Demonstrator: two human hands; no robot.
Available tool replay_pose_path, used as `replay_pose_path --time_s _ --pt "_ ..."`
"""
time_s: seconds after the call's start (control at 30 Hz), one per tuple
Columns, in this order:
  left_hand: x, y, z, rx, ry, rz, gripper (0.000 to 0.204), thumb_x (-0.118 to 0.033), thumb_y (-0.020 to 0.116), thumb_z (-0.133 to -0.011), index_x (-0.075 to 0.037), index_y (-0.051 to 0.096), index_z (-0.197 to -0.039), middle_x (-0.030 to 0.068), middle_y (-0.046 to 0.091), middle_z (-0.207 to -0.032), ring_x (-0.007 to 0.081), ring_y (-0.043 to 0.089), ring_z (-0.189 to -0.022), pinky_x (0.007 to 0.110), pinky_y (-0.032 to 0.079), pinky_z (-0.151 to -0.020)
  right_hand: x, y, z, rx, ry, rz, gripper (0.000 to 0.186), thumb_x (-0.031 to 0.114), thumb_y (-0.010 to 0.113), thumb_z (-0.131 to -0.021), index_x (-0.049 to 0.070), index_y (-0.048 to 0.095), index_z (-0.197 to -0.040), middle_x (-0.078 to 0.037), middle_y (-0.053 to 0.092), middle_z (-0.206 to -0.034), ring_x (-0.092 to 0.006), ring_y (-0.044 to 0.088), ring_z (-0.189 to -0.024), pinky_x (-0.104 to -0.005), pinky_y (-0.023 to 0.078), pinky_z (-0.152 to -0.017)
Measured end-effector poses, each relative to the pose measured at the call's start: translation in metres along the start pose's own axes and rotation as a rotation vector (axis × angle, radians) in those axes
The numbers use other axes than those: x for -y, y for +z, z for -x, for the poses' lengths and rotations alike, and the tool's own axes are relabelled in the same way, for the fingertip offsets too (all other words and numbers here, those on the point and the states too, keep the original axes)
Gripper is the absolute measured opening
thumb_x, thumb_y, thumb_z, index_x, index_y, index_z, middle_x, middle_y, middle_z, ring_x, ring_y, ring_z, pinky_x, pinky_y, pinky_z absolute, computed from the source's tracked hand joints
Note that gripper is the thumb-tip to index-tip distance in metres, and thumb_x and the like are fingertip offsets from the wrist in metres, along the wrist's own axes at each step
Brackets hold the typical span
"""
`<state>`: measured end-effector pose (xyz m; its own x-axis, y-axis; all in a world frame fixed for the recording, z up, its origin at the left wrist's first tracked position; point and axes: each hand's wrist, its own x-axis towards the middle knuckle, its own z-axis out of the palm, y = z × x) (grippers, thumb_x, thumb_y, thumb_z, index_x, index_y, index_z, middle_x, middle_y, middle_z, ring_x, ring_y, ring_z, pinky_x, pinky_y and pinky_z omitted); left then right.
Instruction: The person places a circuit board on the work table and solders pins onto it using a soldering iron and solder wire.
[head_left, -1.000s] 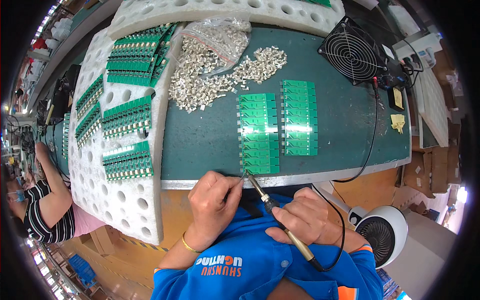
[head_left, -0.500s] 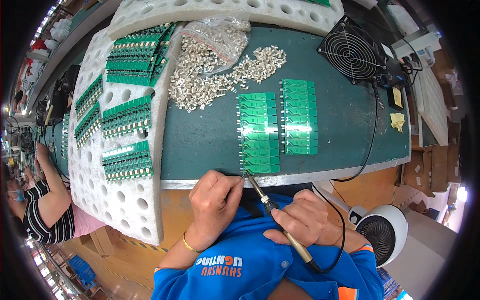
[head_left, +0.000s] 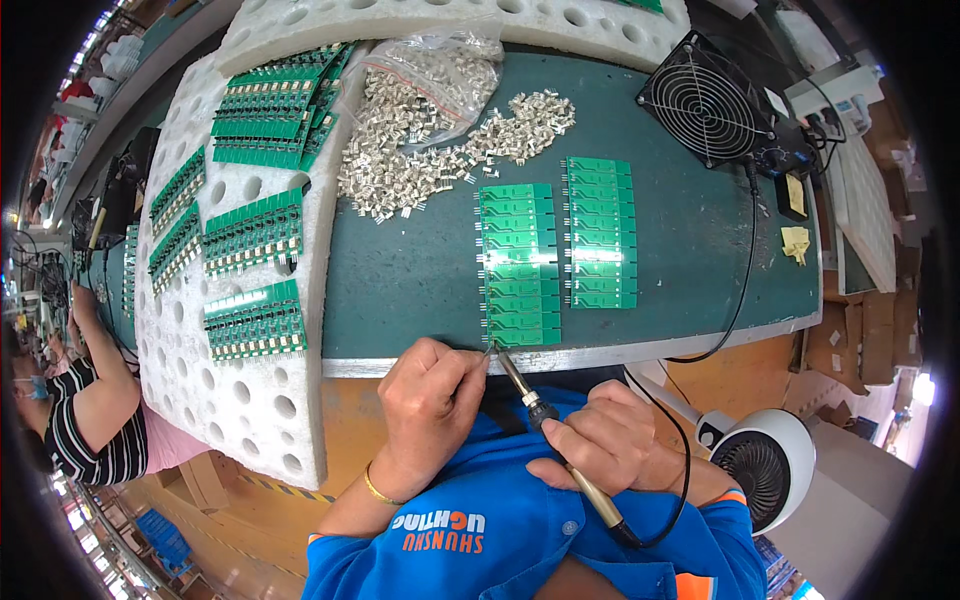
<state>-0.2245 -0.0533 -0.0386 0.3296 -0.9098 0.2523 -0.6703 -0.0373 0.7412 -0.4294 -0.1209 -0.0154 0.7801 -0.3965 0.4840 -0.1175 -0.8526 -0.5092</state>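
Observation:
My right hand (head_left: 603, 437) is wrapped round a soldering iron (head_left: 532, 400). The iron's tip meets the near left corner of a green circuit board panel (head_left: 520, 265), at the pins along its left edge. Beside the tip, the fingers of my left hand (head_left: 430, 395) are pinched together on a thin, wire-like strand, probably solder; most of it is hidden by the fingers. A second green panel (head_left: 600, 235) lies to the right of the first. Both panels have small pins along their left edges.
Behind the panels lies a heap of small white connectors (head_left: 400, 175), partly under a clear plastic bag (head_left: 450, 85). At left, a holed white foam board (head_left: 240, 395) bears several populated circuit boards (head_left: 255, 322). A black fan (head_left: 705, 105) and the iron's cable (head_left: 745, 270) are at right.

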Motion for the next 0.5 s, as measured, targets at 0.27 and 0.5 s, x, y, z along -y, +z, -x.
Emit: replay_pose_path --time_s 0.27,0.5 --pt "0.0019 0.0011 0.0035 -0.012 -0.042 0.032 0.012 0.002 0.08 -0.074 -0.005 0.071 -0.08 0.0086 0.059 -0.069 0.0242 0.061 -0.061 0.035 0.048 -0.055 -0.0018 0.0017 -0.0025 -0.059 -0.017 0.017 0.032 0.022 0.084 -0.078 0.003 0.066 -0.097 0.0 0.054 -0.064 -0.0145 0.052 -0.052 -0.0287 0.04 -0.053" --pt "0.0029 -0.0002 0.0047 -0.033 -0.069 0.059 0.013 0.003 0.08 -0.075 -0.004 0.072 -0.082 0.009 0.06 -0.07 0.0236 0.061 -0.062 0.034 0.048 -0.056 -0.0046 -0.0013 -0.0022 -0.08 -0.005 0.013 0.031 0.017 0.084 -0.075 0.004 0.067 -0.097 -0.001 0.056 -0.065 -0.0152 0.054 -0.053 -0.0297 0.04 -0.054"
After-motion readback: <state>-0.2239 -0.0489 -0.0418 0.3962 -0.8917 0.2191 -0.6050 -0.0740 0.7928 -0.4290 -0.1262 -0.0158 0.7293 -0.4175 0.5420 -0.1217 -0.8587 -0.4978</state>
